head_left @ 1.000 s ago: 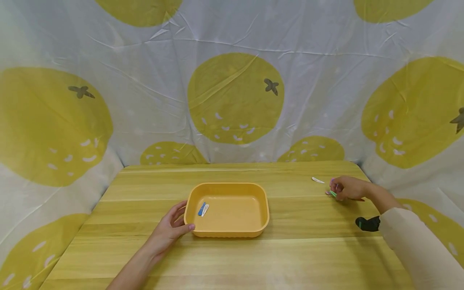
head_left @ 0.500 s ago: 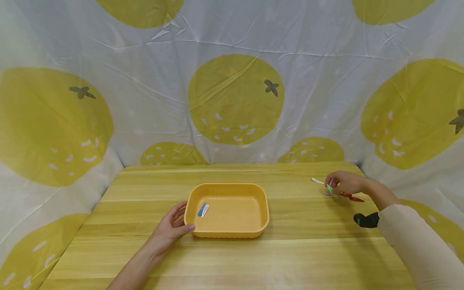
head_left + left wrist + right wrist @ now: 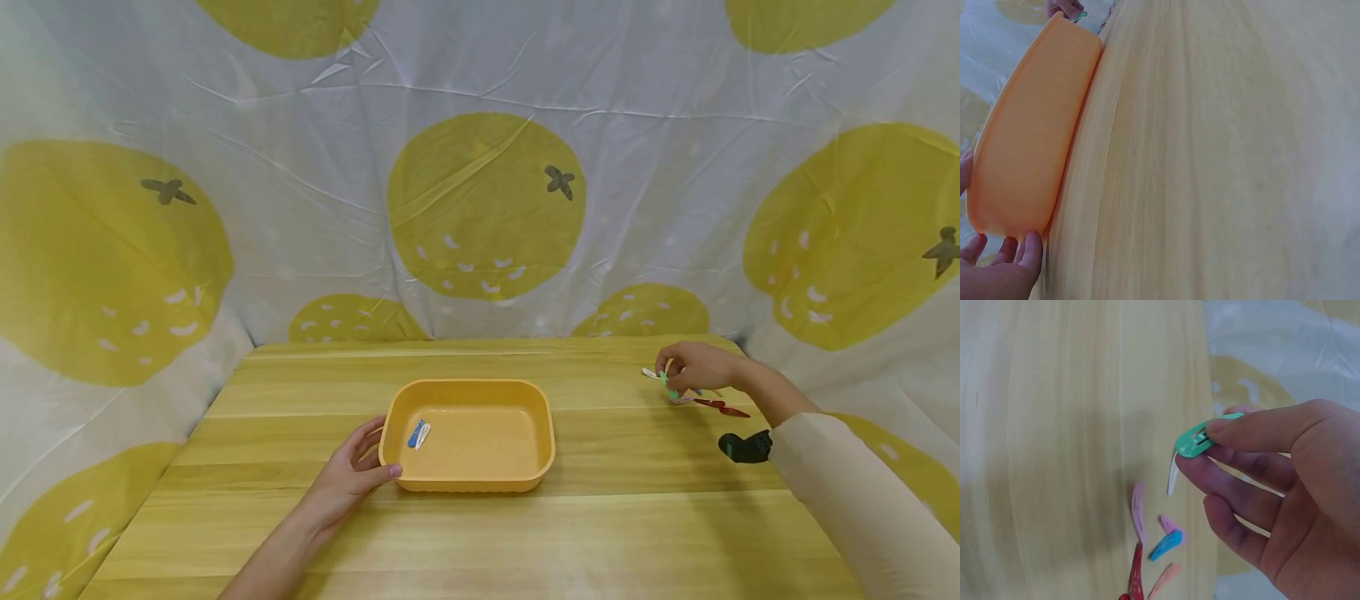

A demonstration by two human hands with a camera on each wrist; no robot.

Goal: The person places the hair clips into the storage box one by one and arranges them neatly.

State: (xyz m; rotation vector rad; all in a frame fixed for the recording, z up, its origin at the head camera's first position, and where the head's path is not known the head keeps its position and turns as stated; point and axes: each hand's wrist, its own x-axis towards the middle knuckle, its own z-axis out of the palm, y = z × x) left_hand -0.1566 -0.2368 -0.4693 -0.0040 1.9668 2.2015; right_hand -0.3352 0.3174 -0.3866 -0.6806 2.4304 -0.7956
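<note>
My right hand (image 3: 701,367) pinches a green snap hair clip (image 3: 1192,441) between thumb and fingers, above the table's far right part. Below it lie loose hair clips: white (image 3: 1172,478), mauve (image 3: 1138,509), blue (image 3: 1166,545) with a purple one (image 3: 1166,522) against it, red (image 3: 1136,569) and peach (image 3: 1164,578). My left hand (image 3: 352,471) grips the left end of a yellow tray (image 3: 472,483), thumb over the front corner of its rim and fingers along its outer wall. A blue clip (image 3: 416,433) and a white clip (image 3: 423,436) lie side by side inside the tray, toward its left end.
Bare wood shows on the table (image 3: 600,525) between the tray and the loose clips. A black device (image 3: 745,447) juts out beside the right sleeve (image 3: 862,492). Behind the table hangs a white curtain (image 3: 645,208) with yellow fruit prints.
My right hand has moved left and slightly back with the green clip, uncovering the red clip and others beneath. The left hand and the tray stay as they were.
</note>
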